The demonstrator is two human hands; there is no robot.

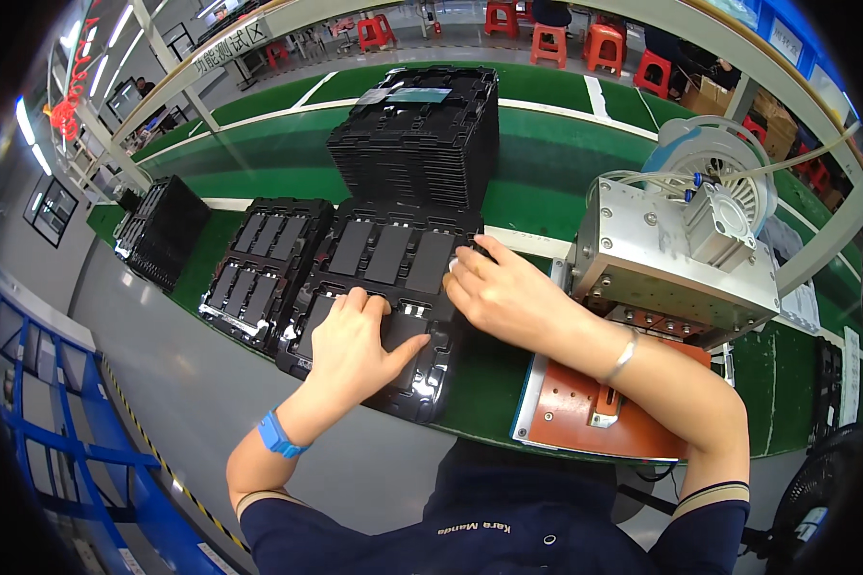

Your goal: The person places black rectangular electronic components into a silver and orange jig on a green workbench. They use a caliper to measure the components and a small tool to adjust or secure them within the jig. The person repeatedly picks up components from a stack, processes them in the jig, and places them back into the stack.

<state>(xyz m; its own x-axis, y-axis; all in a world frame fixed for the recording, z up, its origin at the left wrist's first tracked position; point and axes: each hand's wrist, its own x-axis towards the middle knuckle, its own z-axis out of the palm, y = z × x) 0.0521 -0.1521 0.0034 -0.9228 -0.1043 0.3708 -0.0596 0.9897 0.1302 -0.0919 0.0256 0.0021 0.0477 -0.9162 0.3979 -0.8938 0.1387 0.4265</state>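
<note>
Steadying a tray, seemingly
Left hand spreads wide over near edge; right hand curls narrowly at far-right corner, grip unclear.

Across the hall I can see a row of red plastic stools along the far floor, with cardboard boxes near them at the right, while a white sign board and a coiled red hose show at the upper left. Lower on that side, a blue metal rack stands beside a yellow-and-black floor stripe, under a dark-framed window and bright tube lights, and a black fan fills the lower right.
</note>
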